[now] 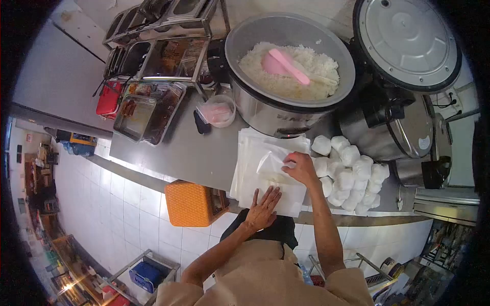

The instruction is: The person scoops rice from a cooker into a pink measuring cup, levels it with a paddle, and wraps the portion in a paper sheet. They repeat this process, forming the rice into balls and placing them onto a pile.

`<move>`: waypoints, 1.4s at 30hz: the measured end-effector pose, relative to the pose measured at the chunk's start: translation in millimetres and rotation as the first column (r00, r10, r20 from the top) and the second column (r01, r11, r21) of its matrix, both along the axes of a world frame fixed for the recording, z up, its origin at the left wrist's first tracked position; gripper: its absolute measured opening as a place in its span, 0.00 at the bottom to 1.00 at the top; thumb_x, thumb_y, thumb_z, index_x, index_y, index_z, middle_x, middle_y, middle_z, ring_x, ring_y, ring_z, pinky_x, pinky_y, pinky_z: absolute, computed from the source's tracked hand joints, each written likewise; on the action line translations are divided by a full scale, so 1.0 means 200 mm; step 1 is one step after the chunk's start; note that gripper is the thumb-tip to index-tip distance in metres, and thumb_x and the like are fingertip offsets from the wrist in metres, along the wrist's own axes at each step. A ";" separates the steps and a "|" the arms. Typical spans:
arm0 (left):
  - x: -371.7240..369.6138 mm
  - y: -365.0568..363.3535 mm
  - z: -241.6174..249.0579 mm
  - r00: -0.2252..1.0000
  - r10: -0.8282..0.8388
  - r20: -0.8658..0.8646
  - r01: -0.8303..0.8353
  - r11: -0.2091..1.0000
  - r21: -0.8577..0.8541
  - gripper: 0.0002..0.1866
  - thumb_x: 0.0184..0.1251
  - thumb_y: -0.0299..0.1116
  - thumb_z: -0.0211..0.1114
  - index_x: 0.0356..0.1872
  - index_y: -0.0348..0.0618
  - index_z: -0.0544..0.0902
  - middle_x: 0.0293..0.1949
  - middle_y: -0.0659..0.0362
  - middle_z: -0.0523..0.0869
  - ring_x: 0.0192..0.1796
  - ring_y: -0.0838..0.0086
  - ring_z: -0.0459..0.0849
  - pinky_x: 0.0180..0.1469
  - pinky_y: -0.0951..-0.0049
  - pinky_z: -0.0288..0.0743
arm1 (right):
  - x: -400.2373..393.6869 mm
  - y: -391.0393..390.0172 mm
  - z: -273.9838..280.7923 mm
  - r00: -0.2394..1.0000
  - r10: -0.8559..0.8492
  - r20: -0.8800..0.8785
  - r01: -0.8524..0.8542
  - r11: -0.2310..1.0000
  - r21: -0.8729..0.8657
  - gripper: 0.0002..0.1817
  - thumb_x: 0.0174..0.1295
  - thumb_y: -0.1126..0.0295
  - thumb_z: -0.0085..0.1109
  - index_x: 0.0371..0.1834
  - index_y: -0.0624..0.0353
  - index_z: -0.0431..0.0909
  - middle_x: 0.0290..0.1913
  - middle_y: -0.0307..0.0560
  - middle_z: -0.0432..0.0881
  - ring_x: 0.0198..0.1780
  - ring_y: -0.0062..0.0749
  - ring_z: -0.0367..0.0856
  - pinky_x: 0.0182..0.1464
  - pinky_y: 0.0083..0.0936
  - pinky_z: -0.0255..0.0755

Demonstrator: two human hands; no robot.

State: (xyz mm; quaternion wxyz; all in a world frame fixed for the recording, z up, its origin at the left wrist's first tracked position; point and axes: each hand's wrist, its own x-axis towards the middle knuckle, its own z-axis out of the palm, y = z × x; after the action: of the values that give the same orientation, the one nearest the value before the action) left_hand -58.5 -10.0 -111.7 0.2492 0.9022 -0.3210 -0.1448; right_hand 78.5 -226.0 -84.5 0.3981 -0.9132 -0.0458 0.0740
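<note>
A stack of white paper sheets [246, 166] lies at the counter's front edge. My left hand [262, 210] rests flat on its lower part, fingers spread. Near the right side of the stack, my right hand [301, 169] has its fingers pinched on the top sheet, which looks slightly wrinkled and shiny there. To the right sits a pile of white, rounded wrapped bundles [352, 176], close to my right forearm. Behind the stack stands a large rice cooker [273, 115], its lid up, full of cooked rice [252, 64]. A pink rice paddle [288, 66] lies on the rice.
A clear tub [219, 111] with something pink inside stands left of the cooker. Farther left are metal food trays [135, 118] and a tiered rack [176, 58]. A second cooker [390, 130] stands right. An orange stool [188, 204] is below the counter [178, 160].
</note>
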 end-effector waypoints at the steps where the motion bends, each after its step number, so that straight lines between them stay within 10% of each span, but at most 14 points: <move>1: -0.01 0.00 -0.01 1.000 -0.008 0.001 0.008 1.000 0.002 0.42 0.66 0.40 0.63 0.80 0.44 0.56 0.82 0.53 0.53 0.84 0.58 0.47 0.80 0.34 0.34 | 0.01 0.01 0.02 0.999 -0.043 -0.024 0.043 0.999 0.005 0.13 0.47 0.65 0.77 0.32 0.60 0.86 0.33 0.50 0.87 0.36 0.45 0.87 0.42 0.36 0.80; 4: -0.01 0.01 -0.03 1.000 -0.010 0.020 0.010 1.000 0.003 0.42 0.66 0.39 0.63 0.80 0.43 0.57 0.82 0.52 0.53 0.84 0.57 0.47 0.80 0.34 0.35 | 0.10 0.00 -0.03 0.992 0.004 -0.124 -0.032 0.976 -0.218 0.14 0.46 0.63 0.79 0.31 0.59 0.87 0.35 0.51 0.89 0.40 0.45 0.88 0.44 0.35 0.81; 16: 0.01 0.01 -0.01 1.000 0.000 -0.002 0.000 0.999 0.049 0.47 0.61 0.38 0.66 0.81 0.42 0.54 0.83 0.54 0.50 0.85 0.60 0.45 0.81 0.35 0.34 | 0.11 -0.07 -0.06 0.971 0.169 -0.168 -0.167 0.986 0.024 0.10 0.51 0.68 0.75 0.34 0.60 0.89 0.34 0.52 0.89 0.37 0.43 0.88 0.45 0.35 0.80; 25: -0.02 0.02 -0.13 1.000 -0.003 -0.026 0.006 0.991 0.137 0.33 0.63 0.40 0.65 0.70 0.40 0.71 0.64 0.54 0.77 0.71 0.59 0.70 0.77 0.28 0.45 | -0.63 0.23 -0.09 0.958 0.102 0.268 -0.066 0.988 -0.140 0.17 0.49 0.78 0.65 0.45 0.62 0.86 0.45 0.48 0.84 0.50 0.45 0.82 0.52 0.37 0.82; 31: -0.02 0.15 -0.08 0.996 0.067 0.053 -0.060 0.990 -0.128 0.29 0.59 0.35 0.69 0.63 0.40 0.77 0.56 0.54 0.81 0.60 0.60 0.78 0.73 0.37 0.60 | -0.73 0.28 -0.12 0.946 0.018 0.323 0.037 0.986 -0.162 0.19 0.49 0.80 0.65 0.47 0.64 0.85 0.48 0.47 0.80 0.52 0.45 0.80 0.51 0.38 0.82; 36: -0.06 0.00 0.22 0.998 -0.030 0.056 0.059 0.764 -0.642 0.21 0.55 0.20 0.68 0.53 0.38 0.80 0.50 0.51 0.84 0.53 0.52 0.81 0.53 0.51 0.75 | -0.78 0.30 -0.21 0.944 -0.067 0.323 0.108 0.988 -0.112 0.19 0.50 0.80 0.66 0.49 0.63 0.86 0.47 0.49 0.78 0.51 0.48 0.79 0.50 0.37 0.80; 42: 0.17 -0.10 -0.02 0.875 0.465 -0.133 -0.472 0.759 -0.448 0.13 0.62 0.19 0.62 0.48 0.35 0.76 0.44 0.41 0.79 0.48 0.44 0.78 0.48 0.50 0.75 | -0.78 0.29 -0.19 0.894 -0.253 0.370 0.232 0.967 0.102 0.14 0.55 0.84 0.64 0.44 0.60 0.85 0.45 0.49 0.83 0.47 0.43 0.82 0.46 0.35 0.78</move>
State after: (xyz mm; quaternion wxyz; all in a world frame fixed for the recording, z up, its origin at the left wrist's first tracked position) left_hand -23.5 -29.4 -115.9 0.4891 0.8654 -0.1086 -0.0027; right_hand -76.9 -167.5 -122.4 0.4128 -0.8973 -0.0098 -0.1559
